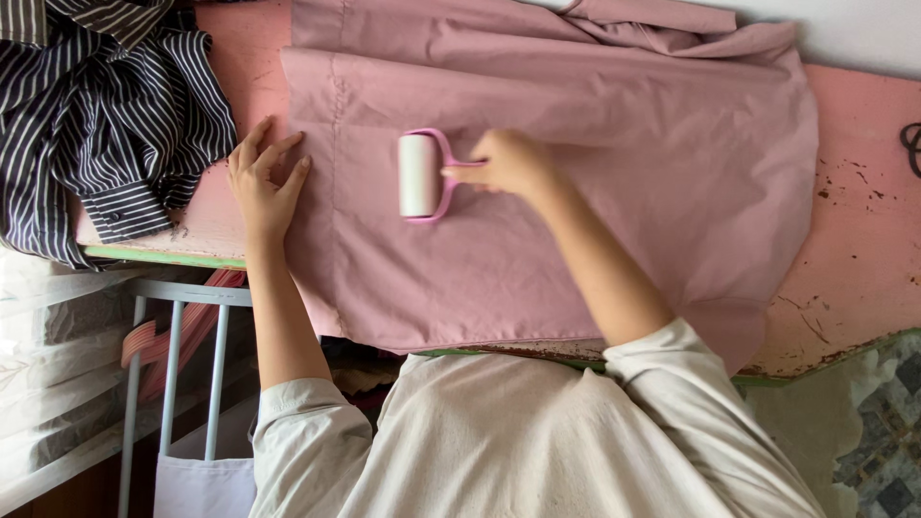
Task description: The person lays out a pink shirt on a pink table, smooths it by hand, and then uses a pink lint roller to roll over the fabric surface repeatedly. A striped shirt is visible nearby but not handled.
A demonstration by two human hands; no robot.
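Observed: dusty-pink garment [576, 192] spread flat across pink table [863, 269], hem hanging slightly over the near edge. Lint roller [418, 176] resting on the cloth left of centre, white drum lying across the fabric, pink frame and handle pointing toward the right hand [508, 163]. Right-hand grip closed around the handle, fingers wrapped fully, nothing else held. Left hand [264, 177] open and flat, fingers spread, pressing at the garment's left edge where it meets bare table; no grasp, only downward pressure.

Striped dark shirt [106, 105] heaped at the table's left end, apart from the pink garment and not touching the roller.

Judged good practice for rolling: keep the flat hand anchoring the cloth so no fabric drags or bunches under the drum; roll in straight overlapping passes away from the anchored edge; hold the drum level so its whole width contacts the cloth; smooth the folds near the far edge before passing over them. Risk noted: pleating along the vertical seam beside the roller if pressure is uneven.
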